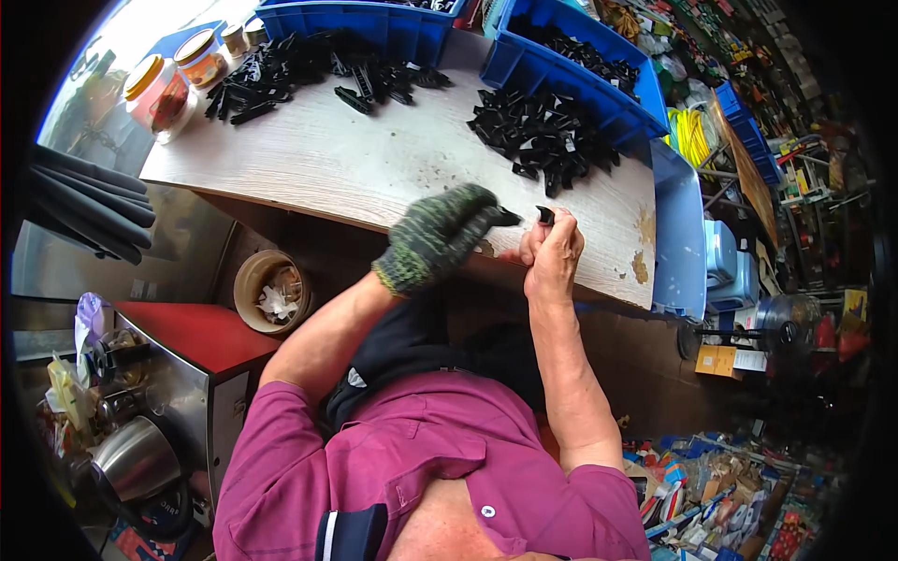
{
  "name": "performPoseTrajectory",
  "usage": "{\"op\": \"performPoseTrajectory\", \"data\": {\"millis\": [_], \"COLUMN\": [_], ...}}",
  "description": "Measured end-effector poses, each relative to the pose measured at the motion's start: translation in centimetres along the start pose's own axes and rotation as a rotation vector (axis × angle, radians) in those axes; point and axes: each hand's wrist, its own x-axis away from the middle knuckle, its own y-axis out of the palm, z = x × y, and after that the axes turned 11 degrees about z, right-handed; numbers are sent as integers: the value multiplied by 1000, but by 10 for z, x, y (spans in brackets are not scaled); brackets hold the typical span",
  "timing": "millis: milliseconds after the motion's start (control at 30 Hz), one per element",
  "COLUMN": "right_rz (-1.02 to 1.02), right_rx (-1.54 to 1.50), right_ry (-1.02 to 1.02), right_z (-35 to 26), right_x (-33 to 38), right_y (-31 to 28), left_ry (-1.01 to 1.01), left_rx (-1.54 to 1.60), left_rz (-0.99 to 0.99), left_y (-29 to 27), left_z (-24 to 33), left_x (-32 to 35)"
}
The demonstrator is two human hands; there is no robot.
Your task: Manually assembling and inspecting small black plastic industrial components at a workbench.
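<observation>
My left hand (436, 236), in a green and black knitted glove, is closed on a black plastic piece (505, 218) whose dark end juts from the fingertips. Close beside it, at the table's near edge, my bare right hand (556, 252) pinches a small black plastic part (544, 215) between thumb and fingers. A small gap separates the two pieces. Beyond my right hand lies a heap of short black parts (547, 140). Longer black plastic pieces (360, 75) are strewn at the far left of the table. The fingers hide most of both held pieces.
Two blue bins, one far left (374, 33) and one far right (580, 70), stand behind the heaps on the pale table (327, 154). Jars (159, 98) sit at its left corner. Below are a waste bucket (253, 290) and a red-topped cabinet (192, 332).
</observation>
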Motion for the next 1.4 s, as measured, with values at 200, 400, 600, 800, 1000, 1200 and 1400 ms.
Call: {"op": "performPoseTrajectory", "data": {"millis": [200,400,600,800,1000,1200,1400], "right_rz": [29,29,36,14,336,767,283], "right_rx": [59,101,206,119,-100,-100,90], "right_ry": [-137,-269,-421,-310,-38,-159,-59], "right_z": [11,21,13,17,-32,-77,-34], "right_x": [-4,-11,-5,-15,-56,-96,-76], "right_y": [-6,-16,-18,-24,-49,-118,-79], "left_ry": [111,-104,259,398,-340,1,77], "left_rx": [-44,-55,-276,-241,149,-39,-885], "left_rz": [-51,-46,81,36,91,364,276], "left_y": [35,39,74,69,25,-34,-111], "left_z": [0,21,14,-3,13,-11,-54], "left_x": [-1,-6,12,8,-10,-27,-90]}}
